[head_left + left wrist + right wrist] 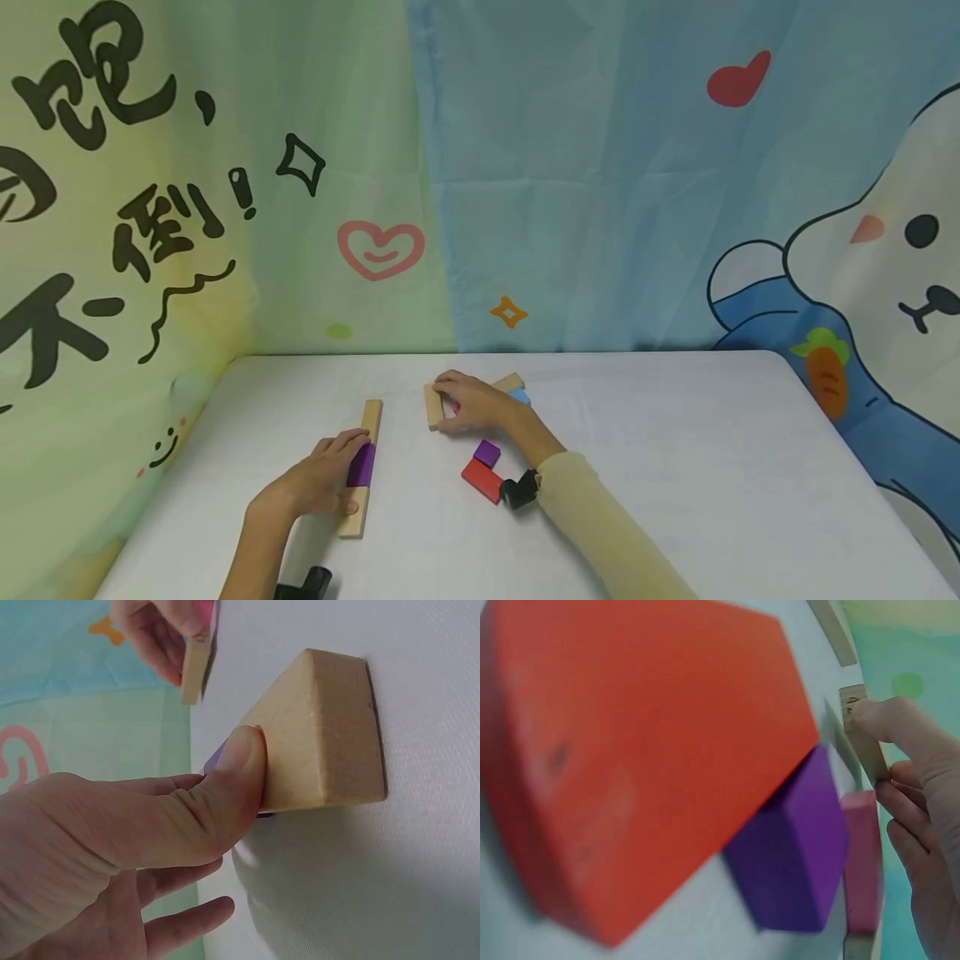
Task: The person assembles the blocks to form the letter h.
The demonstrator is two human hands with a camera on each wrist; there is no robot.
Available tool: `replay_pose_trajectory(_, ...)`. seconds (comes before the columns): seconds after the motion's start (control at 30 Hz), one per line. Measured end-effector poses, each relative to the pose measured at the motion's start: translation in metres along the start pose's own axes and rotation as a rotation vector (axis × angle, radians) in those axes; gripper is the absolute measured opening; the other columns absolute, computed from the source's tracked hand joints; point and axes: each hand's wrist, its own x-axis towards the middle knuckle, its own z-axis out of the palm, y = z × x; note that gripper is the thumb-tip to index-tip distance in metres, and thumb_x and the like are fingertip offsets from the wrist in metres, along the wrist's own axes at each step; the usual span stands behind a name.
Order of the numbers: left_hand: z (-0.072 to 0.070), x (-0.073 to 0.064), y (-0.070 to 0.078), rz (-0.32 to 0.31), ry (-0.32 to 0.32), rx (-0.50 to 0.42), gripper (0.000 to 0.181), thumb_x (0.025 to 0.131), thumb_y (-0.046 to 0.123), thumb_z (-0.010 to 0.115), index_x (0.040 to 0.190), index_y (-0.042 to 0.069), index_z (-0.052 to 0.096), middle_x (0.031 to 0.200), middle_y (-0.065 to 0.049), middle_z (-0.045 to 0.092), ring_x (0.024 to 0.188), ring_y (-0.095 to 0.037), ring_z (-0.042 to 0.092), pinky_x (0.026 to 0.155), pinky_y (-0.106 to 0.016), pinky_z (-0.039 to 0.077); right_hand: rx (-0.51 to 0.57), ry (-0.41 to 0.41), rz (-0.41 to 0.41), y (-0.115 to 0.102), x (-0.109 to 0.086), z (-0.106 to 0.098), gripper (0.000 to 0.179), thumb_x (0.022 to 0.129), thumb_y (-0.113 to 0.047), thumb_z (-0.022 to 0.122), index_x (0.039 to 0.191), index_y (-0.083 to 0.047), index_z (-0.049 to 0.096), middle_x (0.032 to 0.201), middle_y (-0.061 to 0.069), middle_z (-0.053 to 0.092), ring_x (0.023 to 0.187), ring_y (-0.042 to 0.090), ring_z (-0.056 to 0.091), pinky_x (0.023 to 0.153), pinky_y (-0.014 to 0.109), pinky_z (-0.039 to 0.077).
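A straight row on the white table has a near wooden block, a purple block and a far wooden block. My left hand rests along this row. Its thumb presses on the near wooden block, while other fingertips reach the far end of the purple one. Farther back, my right hand pinches a short wooden block between thumb and fingers. In the right wrist view, that wooden block stands by a pink block.
Between the arms lie a red block and a small purple block, touching. Behind the right hand are another wooden block and a blue block, partly hidden. A printed curtain hangs at the table's far edge.
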Motion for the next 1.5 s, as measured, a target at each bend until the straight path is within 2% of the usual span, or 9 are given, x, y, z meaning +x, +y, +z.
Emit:
replay_pose_trajectory(0.3,0.001,0.0,-0.002,0.0,0.008,0.02,0.093,0.067,0.02,0.085,0.145,0.006,0.038,0.152,-0.012,0.034,0.134,-0.042,0.038,0.102,-0.06,0.043,0.02,0.048,0.078,-0.02,0.013,0.001,0.067,0.087,-0.041,0.069,0.141,-0.007,0.049,0.143,0.008,0.047,0.131,0.022,0.048,0.11,0.036,0.042)
replay_pose_trajectory(0.53,0.001,0.003,-0.006,0.02,0.018,0.053,0.093,0.066,0.022,0.087,0.144,0.007,0.038,0.151,-0.011,0.035,0.13,-0.04,0.042,0.102,-0.058,0.045,0.028,0.144,0.079,-0.033,0.035,0.011,0.066,0.084,-0.04,0.072,0.136,-0.003,0.054,0.138,0.011,0.05,0.126,0.022,0.051,0.108,0.035,0.044)
replay_pose_trajectory(0.67,0.0,0.003,-0.007,0.017,0.021,0.048,0.093,0.065,0.022,0.087,0.143,0.007,0.038,0.15,-0.011,0.036,0.13,-0.04,0.042,0.102,-0.057,0.044,0.019,0.172,0.093,-0.043,0.048,0.013,0.063,0.085,-0.037,0.072,0.134,-0.002,0.054,0.138,0.013,0.05,0.125,0.023,0.051,0.107,0.034,0.045)
replay_pose_trajectory(0.9,0.001,0.001,-0.007,0.017,0.019,0.021,0.095,0.063,0.023,0.087,0.143,0.007,0.039,0.151,-0.011,0.036,0.132,-0.042,0.04,0.102,-0.059,0.043,-0.052,0.158,0.106,-0.051,0.069,0.015,0.064,0.087,-0.037,0.069,0.138,-0.003,0.051,0.142,0.013,0.048,0.129,0.023,0.05,0.108,0.032,0.044)
replay_pose_trajectory(1.1,0.002,0.005,-0.004,0.029,-0.003,0.03,0.095,0.066,0.024,0.085,0.146,0.006,0.036,0.151,-0.011,0.034,0.135,-0.042,0.037,0.103,-0.06,0.043,-0.07,0.165,0.112,-0.053,0.079,0.018,0.057,0.088,-0.036,0.069,0.136,-0.009,0.055,0.14,0.01,0.049,0.124,0.02,0.053,0.104,0.03,0.047)
replay_pose_trajectory(1.33,0.0,0.004,-0.002,-0.002,-0.01,0.013,0.095,0.065,0.02,0.085,0.146,0.006,0.038,0.151,-0.008,0.034,0.136,-0.04,0.036,0.102,-0.059,0.044,-0.107,0.166,0.077,-0.057,0.085,0.019,0.049,0.087,-0.035,0.071,0.13,-0.013,0.061,0.137,0.01,0.051,0.124,0.021,0.053,0.101,0.031,0.048)
replay_pose_trajectory(1.5,-0.002,0.003,-0.002,0.004,-0.003,0.011,0.095,0.065,0.02,0.086,0.145,0.005,0.038,0.151,-0.009,0.034,0.135,-0.04,0.037,0.102,-0.059,0.044,-0.137,0.156,0.049,-0.056,0.088,0.021,0.044,0.089,-0.033,0.07,0.127,-0.013,0.063,0.137,0.01,0.052,0.127,0.021,0.051,0.102,0.03,0.047)
